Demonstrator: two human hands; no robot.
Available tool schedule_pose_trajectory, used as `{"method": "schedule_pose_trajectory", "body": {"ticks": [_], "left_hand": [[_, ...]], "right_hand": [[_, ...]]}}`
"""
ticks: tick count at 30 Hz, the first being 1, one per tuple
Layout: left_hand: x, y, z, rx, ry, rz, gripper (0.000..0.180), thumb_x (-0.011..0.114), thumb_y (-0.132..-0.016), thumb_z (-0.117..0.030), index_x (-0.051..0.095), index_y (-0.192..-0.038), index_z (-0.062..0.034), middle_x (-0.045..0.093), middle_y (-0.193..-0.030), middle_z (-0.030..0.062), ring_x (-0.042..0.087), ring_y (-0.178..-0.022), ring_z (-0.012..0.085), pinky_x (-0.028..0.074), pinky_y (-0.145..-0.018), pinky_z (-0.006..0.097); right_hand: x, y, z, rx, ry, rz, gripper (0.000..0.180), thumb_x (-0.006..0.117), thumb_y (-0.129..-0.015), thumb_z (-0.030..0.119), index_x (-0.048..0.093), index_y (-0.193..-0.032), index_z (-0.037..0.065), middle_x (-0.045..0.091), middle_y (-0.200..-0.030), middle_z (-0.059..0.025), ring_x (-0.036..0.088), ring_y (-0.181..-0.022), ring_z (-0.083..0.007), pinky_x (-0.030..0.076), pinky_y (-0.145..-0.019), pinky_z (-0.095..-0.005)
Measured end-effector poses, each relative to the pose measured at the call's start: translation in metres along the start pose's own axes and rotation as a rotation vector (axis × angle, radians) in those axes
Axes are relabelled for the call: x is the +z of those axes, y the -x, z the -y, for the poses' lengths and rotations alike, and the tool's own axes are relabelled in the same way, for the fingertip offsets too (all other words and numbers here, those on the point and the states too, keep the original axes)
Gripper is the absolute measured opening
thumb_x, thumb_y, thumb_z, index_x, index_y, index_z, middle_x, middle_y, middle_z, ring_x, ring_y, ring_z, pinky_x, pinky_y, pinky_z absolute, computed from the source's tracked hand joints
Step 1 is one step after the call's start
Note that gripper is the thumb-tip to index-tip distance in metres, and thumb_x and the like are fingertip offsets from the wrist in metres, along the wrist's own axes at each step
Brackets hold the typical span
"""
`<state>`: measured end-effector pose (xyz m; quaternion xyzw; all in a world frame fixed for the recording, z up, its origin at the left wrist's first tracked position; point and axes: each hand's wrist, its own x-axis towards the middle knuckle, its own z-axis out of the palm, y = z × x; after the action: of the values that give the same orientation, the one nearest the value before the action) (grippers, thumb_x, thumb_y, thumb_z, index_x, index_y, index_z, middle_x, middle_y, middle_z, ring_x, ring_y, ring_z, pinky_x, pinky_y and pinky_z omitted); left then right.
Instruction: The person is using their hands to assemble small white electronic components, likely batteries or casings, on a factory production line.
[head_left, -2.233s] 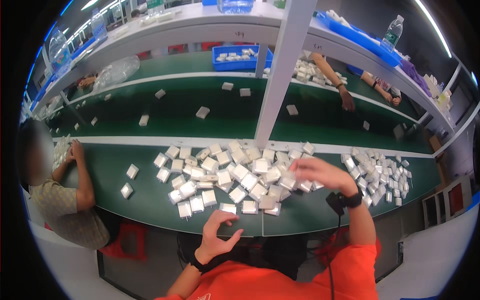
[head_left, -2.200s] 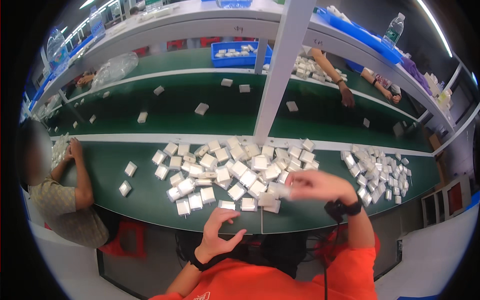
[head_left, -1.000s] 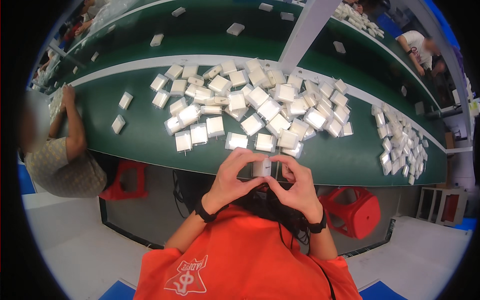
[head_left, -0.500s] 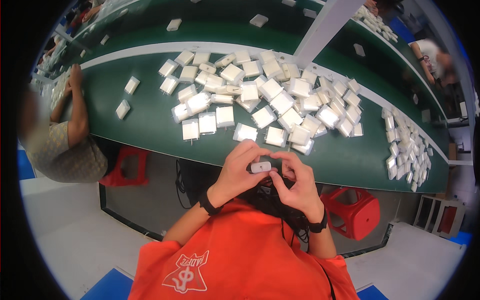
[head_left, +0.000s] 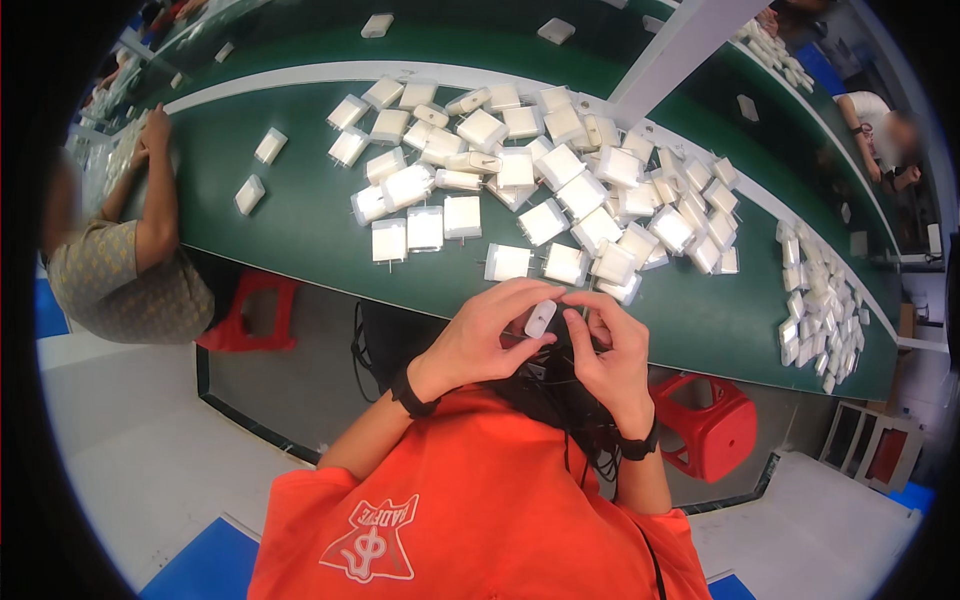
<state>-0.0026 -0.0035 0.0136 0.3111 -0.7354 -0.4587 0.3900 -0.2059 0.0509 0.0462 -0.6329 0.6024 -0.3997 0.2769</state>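
Between my hands, just off the table's near edge, a small white charger plug is tilted, with its rounded end face showing. My left hand is closed on it, thumb below and fingers above. Close to its right side is my right hand, fingers curved and thumb apart from the index finger. The index fingertip is at the charger's upper edge; whether it touches is hard to tell. Beyond my hands lies a heap of white chargers, many with clear film and metal pins showing.
The green table curves ahead of me. Two loose chargers lie at left, and another pile at right. A pale post rises behind the heap. One person sits at left; red stools flank me.
The charger has turned from lying nearly level to a steep tilt. My right thumb has come away from it and moved up, while the left hand keeps its hold.
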Motion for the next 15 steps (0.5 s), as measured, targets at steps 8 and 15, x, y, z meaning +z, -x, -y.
{"method": "schedule_pose_trajectory", "body": {"ticks": [8,15], "left_hand": [[0.0026,0.0057,0.0123,-0.033,0.059,0.010,0.058,0.087,-0.083,0.004,0.072,-0.139,-0.0048,0.074,-0.128,0.0076,0.062,-0.077,0.0139,0.056,-0.073,0.028],[0.0004,0.0034,0.0106,-0.012,0.039,0.021,0.057,0.086,-0.083,0.005,0.073,-0.138,-0.0045,0.073,-0.124,0.0081,0.062,-0.077,0.0147,0.057,-0.073,0.029]], "right_hand": [[-0.0002,0.0000,0.0085,-0.142,-0.069,0.025,0.021,0.086,-0.088,0.001,0.078,-0.107,0.002,0.062,-0.075,-0.0025,0.048,-0.056,-0.0111,0.036,-0.053,-0.0284],[0.0023,-0.0005,0.0086,-0.106,-0.047,0.025,0.020,0.087,-0.088,0.000,0.078,-0.106,0.003,0.061,-0.075,-0.0020,0.046,-0.056,-0.0100,0.034,-0.052,-0.0284]]}}
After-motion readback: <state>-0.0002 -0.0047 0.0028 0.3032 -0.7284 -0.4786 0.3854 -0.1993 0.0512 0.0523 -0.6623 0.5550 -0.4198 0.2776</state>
